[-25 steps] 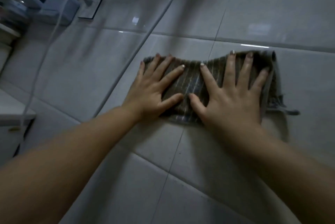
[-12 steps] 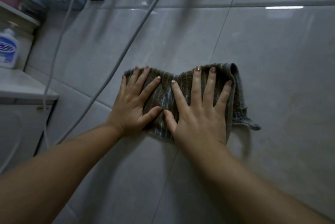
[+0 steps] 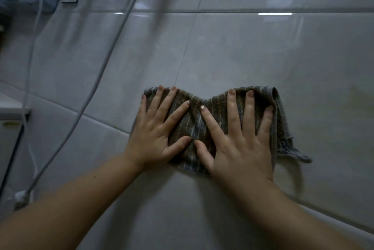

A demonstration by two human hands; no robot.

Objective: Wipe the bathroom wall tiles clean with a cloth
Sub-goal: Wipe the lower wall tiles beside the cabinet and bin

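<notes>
from my end i see both palms laid flat on the cloth, pinning it to the wall tiles. the left hand covers the cloth's left part and the right hand its right part, fingers straight and spread on both, nothing curled or pinched. the two index fingertips nearly meet in the middle, and so do the thumbs lower down. i take the spread as deliberate: flat fingers push more of the fabric against the glaze at once, and two hands stop it bunching or slipping down a vertical face.

the cloth is a striped, ribbed rag, folded over, sitting across a vertical grout line (the seam runs down under the gap between the hands). its top edge dips in the middle where no finger presses it. at the right a loose corner sticks out past the right hand and stands free of the palm's pressure, so i judge it does no cleaning.

to the left a grey hose slants down the wall, well apart from the hands, with a thin white cord beyond it. i'd mind that hose if the stroke goes leftward.

the tiles look glossy, with light streaks above; i can't tell from here which parts are already wiped.
</notes>
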